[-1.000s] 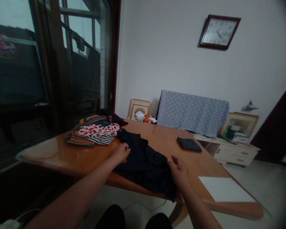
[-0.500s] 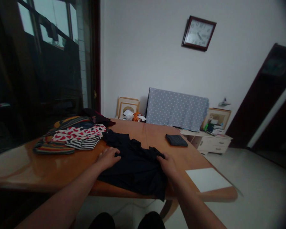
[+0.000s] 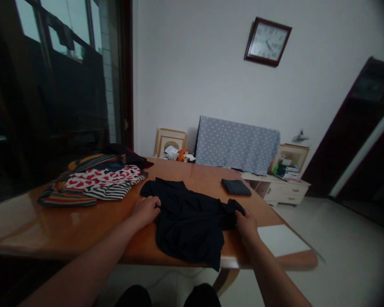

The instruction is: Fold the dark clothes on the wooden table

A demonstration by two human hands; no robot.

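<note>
A black garment (image 3: 188,217) lies crumpled on the wooden table (image 3: 83,217), its lower edge hanging over the near side. My left hand (image 3: 145,209) rests on the garment's left edge with fingers curled, pinning the cloth. My right hand (image 3: 246,221) is closed on a bunched corner of the garment at its right side, pulled out toward the right.
A pile of patterned clothes (image 3: 96,181) sits at the table's left. A small folded dark cloth (image 3: 236,186) lies farther back on the right, and a white sheet (image 3: 283,239) lies by the near right corner. A dotted blue cover (image 3: 237,145) and a low cabinet (image 3: 284,192) stand behind.
My right hand has pulled the garment's right corner outward to the right, spreading the cloth wider. My left hand has stayed on the left edge.
</note>
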